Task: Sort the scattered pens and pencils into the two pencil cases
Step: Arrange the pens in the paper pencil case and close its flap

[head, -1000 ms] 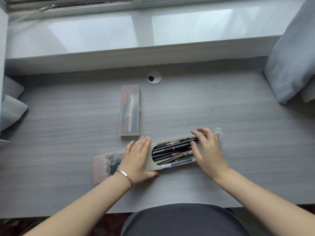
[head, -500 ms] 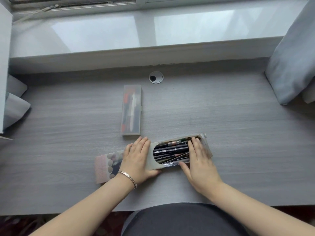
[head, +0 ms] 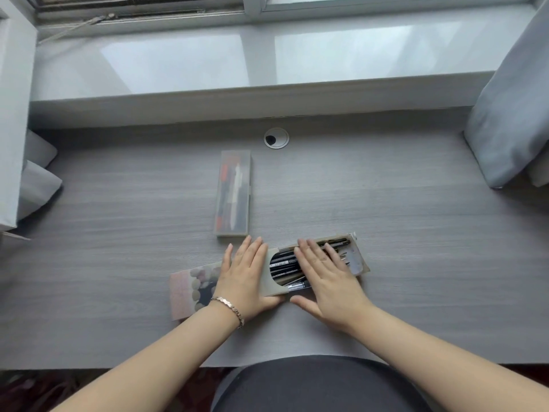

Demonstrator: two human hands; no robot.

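Note:
A patterned sliding pencil case point(head: 194, 288) lies near the desk's front, its inner tray pulled out to the right. Several dark pens and pencils point(head: 283, 266) fill the tray. My left hand point(head: 248, 281) lies flat on the case's sleeve, fingers together. Palm down, my right hand point(head: 325, 275) presses on the pens in the tray, its fingers spread. The tray's clear end flap point(head: 356, 258) shows past my fingertips. A frosted clear pencil case point(head: 234, 193) stands closed farther back, with red, white and dark pens inside.
The grey wood desk point(head: 416, 248) has a round cable grommet point(head: 276, 138) at the back. A window ledge runs behind it. Grey curtains point(head: 514, 114) hang at the right and folded grey fabric point(head: 35, 185) sits at the left edge.
My right hand has moved from the tray's right end to lie flat over the pens. The tray has slid a little left into the sleeve. The left hand has stayed put.

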